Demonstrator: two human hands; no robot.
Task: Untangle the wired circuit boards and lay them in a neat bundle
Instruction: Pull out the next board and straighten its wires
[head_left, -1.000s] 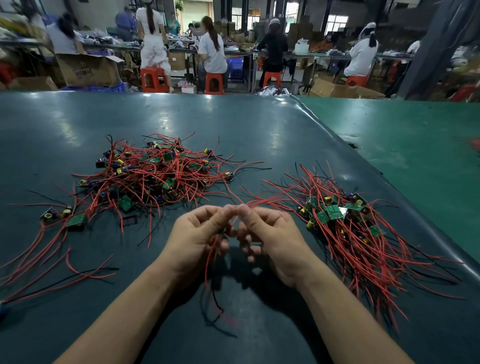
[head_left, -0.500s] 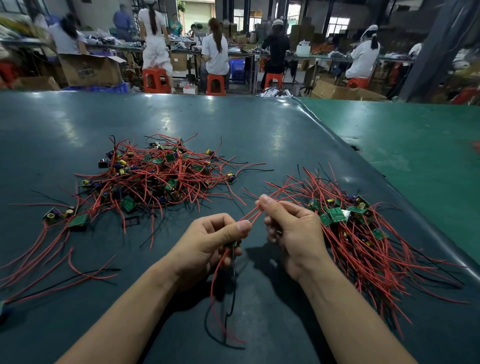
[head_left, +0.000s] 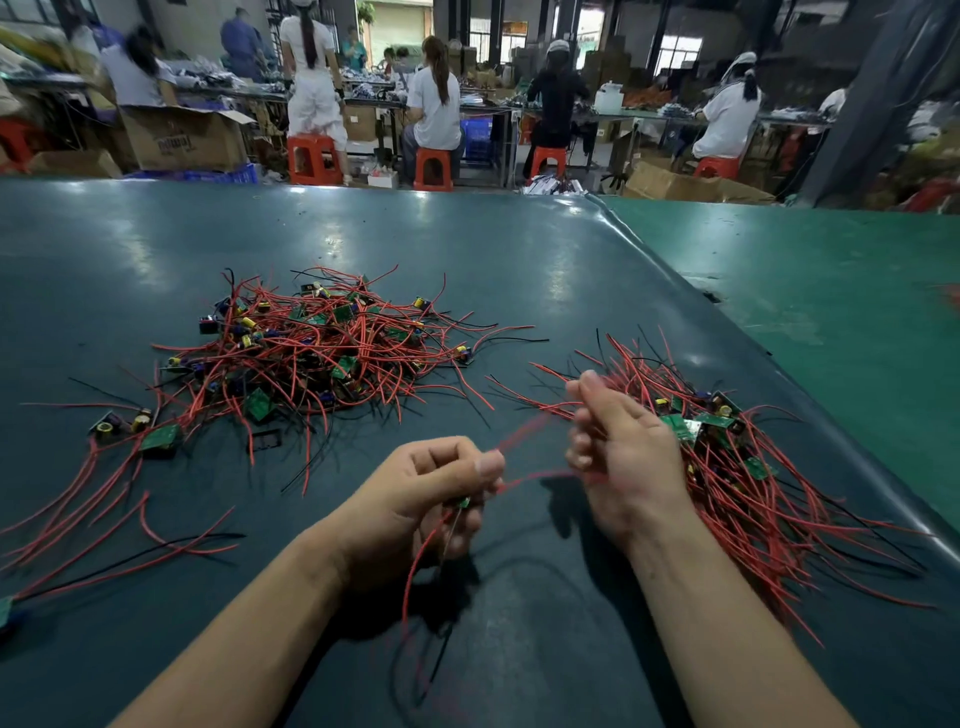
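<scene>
Down at the near edge of the dark green table mat, the left hand is curled into a loose fist around a small green circuit board, which peeks out between thumb and fingers; its red and black leads hang below the fist and trail onto the mat toward the viewer. From that board two red wires, blurred, run up and to the right to the right hand, which is raised a little higher and pinches them between thumb and fingertips, the other fingers bent in beneath. The two hands are apart, with the wires stretched between them. Just beside and behind the right hand lies the sorted bundle of boards, its red wires lying roughly side by side and fanning toward the near right, green boards clustered at its middle. Well to the left, farther back on the mat, sits the tangled heap of boards, red and black wires crossing every way, with yellow-topped components and green boards mixed through it. A few stray boards lie at the heap's near left edge, their long red wires sweeping toward the left border. To the right a brighter green surface adjoins the mat. Beyond the table, people sit on orange stools at long workbenches, and an open cardboard box stands at the left.
</scene>
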